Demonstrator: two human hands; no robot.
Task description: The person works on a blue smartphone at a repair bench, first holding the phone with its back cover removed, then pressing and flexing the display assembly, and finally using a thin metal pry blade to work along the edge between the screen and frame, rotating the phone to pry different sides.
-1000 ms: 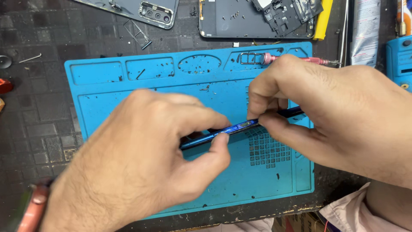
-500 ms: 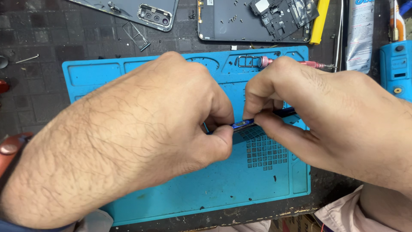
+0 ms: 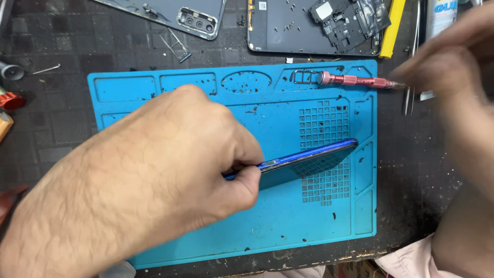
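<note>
My left hand [image 3: 170,175] grips a slim blue phone [image 3: 314,157] by its near end. It holds the phone tilted on its long edge above the blue silicone work mat [image 3: 288,226]. My right hand [image 3: 453,67] is blurred at the upper right, off the phone. Its fingertips are by the tip end of a red screwdriver [image 3: 355,80] lying along the mat's top edge. Whether they touch the screwdriver is unclear.
An opened phone body with loose boards [image 3: 309,25] and a grey back cover [image 3: 175,13] lie beyond the mat. A yellow pry tool [image 3: 393,23], tweezers [image 3: 411,98] and a white tube [image 3: 442,15] sit at the upper right. A SIM tray [image 3: 177,46] lies at the upper left.
My right hand has let go of the blue phone and swung up to the right, toward the red screwdriver. My left hand still holds the phone, now lower on the mat.
</note>
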